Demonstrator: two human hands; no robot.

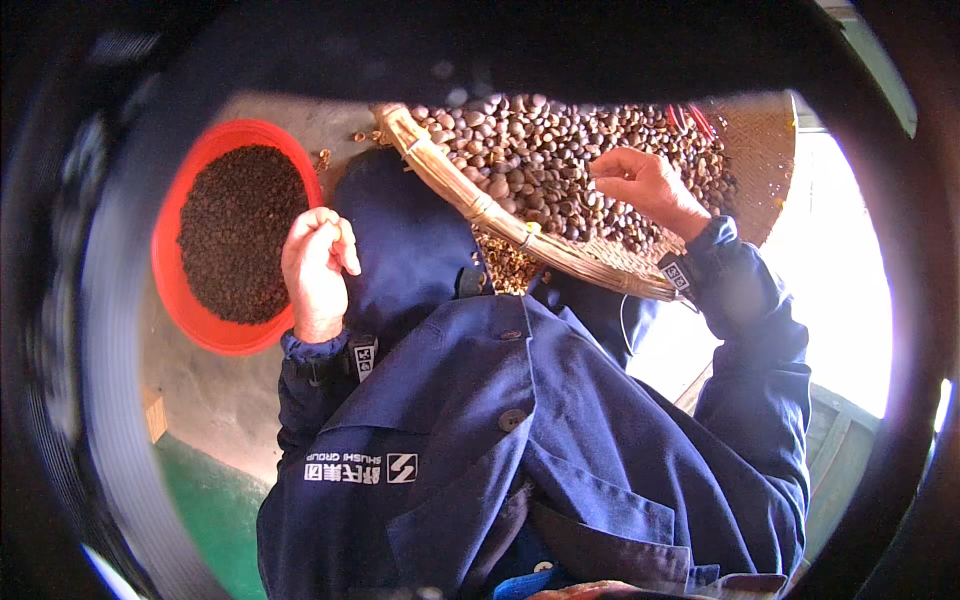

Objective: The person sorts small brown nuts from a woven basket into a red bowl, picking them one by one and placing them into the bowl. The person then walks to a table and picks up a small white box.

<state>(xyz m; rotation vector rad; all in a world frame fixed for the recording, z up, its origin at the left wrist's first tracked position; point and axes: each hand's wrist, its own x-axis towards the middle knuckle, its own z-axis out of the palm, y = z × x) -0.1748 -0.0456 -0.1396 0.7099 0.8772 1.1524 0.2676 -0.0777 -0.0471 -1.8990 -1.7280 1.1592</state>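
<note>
A round woven bamboo basket tray lies across my lap, heaped with brown rounded nuts or seeds. Over this heap is my right hand, thumb and forefinger drawn together close to the nuts. Whether a small piece sits between those fingertips is not clear. My left hand is raised, fingers curled, beside the near right rim of a red plastic basin. Dark, small seeds or kernels fill much of the basin. Anything inside the curled left fingers is hidden.
Yellow-brown shell fragments lie between my knees, below the tray's rim. A red-handled item rests on the far right of the nuts. Green flooring and a wooden block edge show at lower left. Glare whitens the right side.
</note>
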